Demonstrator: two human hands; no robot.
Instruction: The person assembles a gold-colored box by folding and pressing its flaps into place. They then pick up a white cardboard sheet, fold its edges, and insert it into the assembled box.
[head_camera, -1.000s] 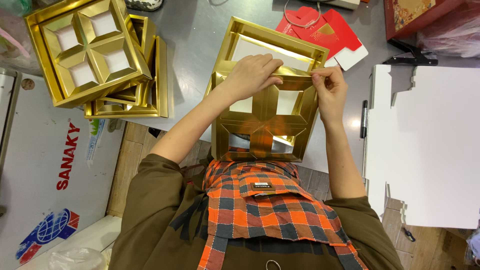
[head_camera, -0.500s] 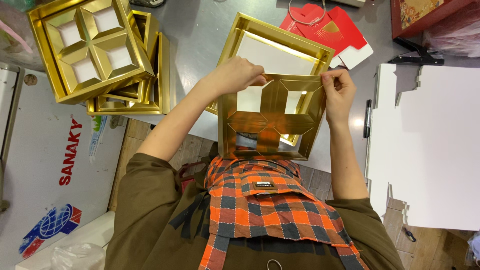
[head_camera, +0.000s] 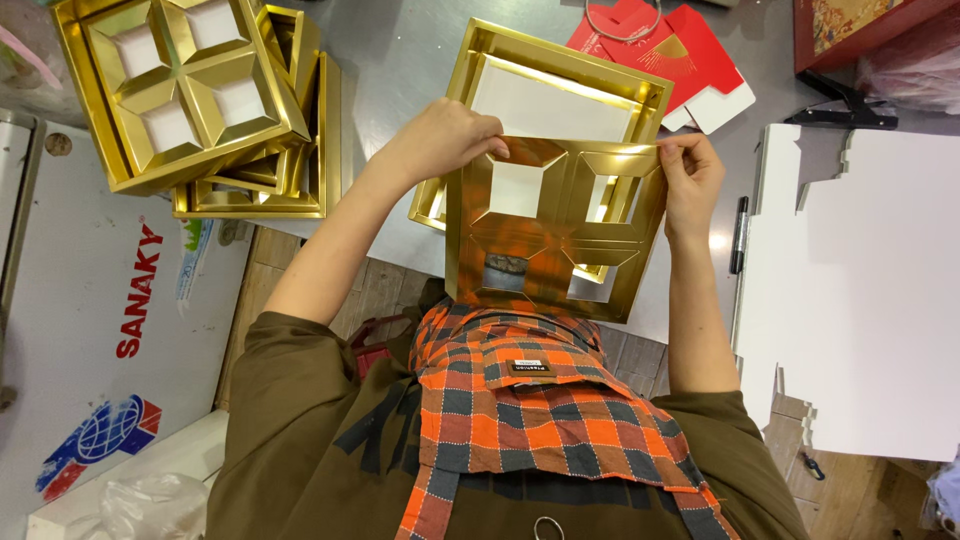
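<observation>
Head view: left hand (head_camera: 445, 140) pinching the top left edge of a gold divider insert (head_camera: 555, 230), fingers pressed together. Right hand (head_camera: 690, 180) pinching the top right corner of the same insert. Insert held tilted above an open gold box tray (head_camera: 560, 70) on the grey table (head_camera: 400, 60). Stack of finished gold trays (head_camera: 190, 90) far left, red folded cartons (head_camera: 660, 40) behind, white cardboard sheets (head_camera: 860, 290) right.

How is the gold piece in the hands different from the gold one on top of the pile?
The gold insert in the hands is lifted and tilted over an open gold tray, gripped at its top edge by the left hand and right hand. The gold insert on the stack lies flat, untouched. The held one mirrors the orange checked apron; the stacked one shows white squares. Both are shiny gold with four square openings.
</observation>
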